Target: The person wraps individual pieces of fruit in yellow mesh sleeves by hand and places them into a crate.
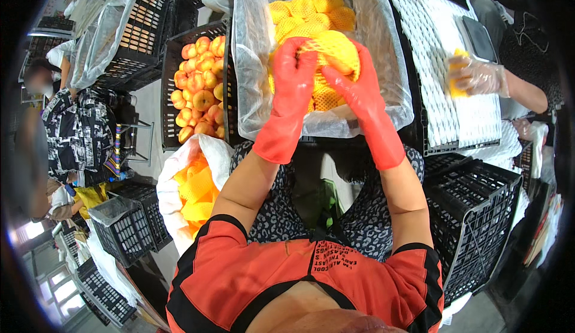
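Both my hands wear red rubber gloves and hold one peach in a yellow foam net sleeve (338, 49) above a lined crate. My left hand (294, 74) pinches the net's left edge, its fingertips curled in. My right hand (358, 88) cups the fruit from the right, with the thumb beneath it. Under them, several netted fruits (302, 22) lie in the crate, whose translucent plastic liner (252, 58) is folded over the rim. Bare red-and-yellow peaches (202, 79) fill a black crate (170, 128) to the left.
A white sack (168, 198) of yellow foam nets (197, 189) stands by my left elbow. To the right, a co-worker's gloved hand (478, 76) holds a yellow-netted item over white foam netting (438, 99). Black crates (476, 225) stand at my right; other people sit at far left.
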`<state>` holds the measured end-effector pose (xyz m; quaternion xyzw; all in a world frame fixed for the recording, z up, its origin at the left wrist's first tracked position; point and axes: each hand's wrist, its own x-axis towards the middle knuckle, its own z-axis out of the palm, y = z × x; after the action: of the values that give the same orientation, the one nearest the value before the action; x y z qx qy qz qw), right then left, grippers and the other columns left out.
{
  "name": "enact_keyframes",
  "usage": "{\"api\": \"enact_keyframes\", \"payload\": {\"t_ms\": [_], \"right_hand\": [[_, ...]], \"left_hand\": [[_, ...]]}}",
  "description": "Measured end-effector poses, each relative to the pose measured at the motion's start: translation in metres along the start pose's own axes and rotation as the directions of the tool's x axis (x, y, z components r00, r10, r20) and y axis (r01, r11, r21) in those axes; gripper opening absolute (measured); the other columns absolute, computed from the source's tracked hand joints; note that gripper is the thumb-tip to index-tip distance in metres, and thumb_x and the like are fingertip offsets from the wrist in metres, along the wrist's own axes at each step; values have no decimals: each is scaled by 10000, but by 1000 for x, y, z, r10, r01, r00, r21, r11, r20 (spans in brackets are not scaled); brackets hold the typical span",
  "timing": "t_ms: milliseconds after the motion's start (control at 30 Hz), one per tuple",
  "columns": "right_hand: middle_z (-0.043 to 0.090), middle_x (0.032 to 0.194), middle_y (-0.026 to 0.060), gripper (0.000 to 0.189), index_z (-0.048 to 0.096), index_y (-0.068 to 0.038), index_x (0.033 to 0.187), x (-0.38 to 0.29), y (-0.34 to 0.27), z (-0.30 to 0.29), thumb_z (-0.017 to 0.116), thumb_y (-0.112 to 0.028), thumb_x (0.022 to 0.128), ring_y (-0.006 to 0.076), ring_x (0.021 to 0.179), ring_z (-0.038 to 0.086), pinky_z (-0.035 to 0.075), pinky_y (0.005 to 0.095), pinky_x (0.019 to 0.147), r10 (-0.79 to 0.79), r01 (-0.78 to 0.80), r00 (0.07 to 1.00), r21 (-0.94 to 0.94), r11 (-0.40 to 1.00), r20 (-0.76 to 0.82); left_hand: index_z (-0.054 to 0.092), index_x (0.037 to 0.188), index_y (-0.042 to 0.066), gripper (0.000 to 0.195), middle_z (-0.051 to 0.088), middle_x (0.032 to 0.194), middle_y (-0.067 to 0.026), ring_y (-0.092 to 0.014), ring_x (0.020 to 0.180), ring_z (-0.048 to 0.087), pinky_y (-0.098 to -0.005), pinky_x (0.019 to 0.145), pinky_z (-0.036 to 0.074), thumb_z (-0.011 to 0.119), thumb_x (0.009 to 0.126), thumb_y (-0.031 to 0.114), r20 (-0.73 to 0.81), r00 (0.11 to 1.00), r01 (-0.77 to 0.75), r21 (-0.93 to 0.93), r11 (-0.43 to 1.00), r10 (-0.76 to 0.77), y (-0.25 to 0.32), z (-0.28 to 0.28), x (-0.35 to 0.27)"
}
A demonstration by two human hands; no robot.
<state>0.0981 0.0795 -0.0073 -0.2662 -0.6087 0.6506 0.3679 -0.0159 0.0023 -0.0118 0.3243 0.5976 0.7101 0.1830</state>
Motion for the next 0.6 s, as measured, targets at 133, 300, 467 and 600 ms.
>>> {"api": "enact_keyframes", "payload": {"t_ms": [133, 300, 467, 600], "right_hand": [[607, 1110, 107, 632, 510, -19, 1209, 11, 5, -14, 853, -141, 693, 169, 1006, 595, 504, 294, 869, 21, -22, 988, -5, 1000, -155], [632, 1069, 82, 548, 554, -9, 1162, 8, -1, -11, 840, -156, 718, 149, 953, 610, 502, 275, 850, 3, -1, 993, 19, 1000, -120], [652, 1038, 71, 432, 586, 6, 1140, 1, -20, -18, 764, -210, 812, 128, 953, 612, 496, 270, 846, 196, -199, 980, 244, 949, 36], [632, 1100, 67, 530, 540, 2, 1207, 0, -15, -10, 789, -153, 766, 137, 994, 604, 496, 285, 863, 145, -160, 984, 144, 977, 107]], "left_hand": [[580, 1072, 30, 163, 557, 934, 16, -60, 831, 496, -213, 729, 430, 591, 940, 125, 109, 953, 302, -241, 923, -283, 8, 12, -10], [588, 1174, 30, 259, 601, 1107, -79, -164, 1005, 588, -255, 851, 481, 587, 929, 115, 363, 822, -569, 523, 635, 438, -9, -16, -1], [599, 1192, -7, 445, 584, 1208, -203, -344, 1136, 549, -370, 959, 467, 683, 755, -9, 276, 943, -286, 392, 875, 185, -5, -12, -1], [600, 1195, 2, 470, 583, 1218, -201, -364, 1162, 526, -398, 974, 455, 696, 735, 2, 298, 910, -397, 415, 819, 290, -10, -25, 2]]}}
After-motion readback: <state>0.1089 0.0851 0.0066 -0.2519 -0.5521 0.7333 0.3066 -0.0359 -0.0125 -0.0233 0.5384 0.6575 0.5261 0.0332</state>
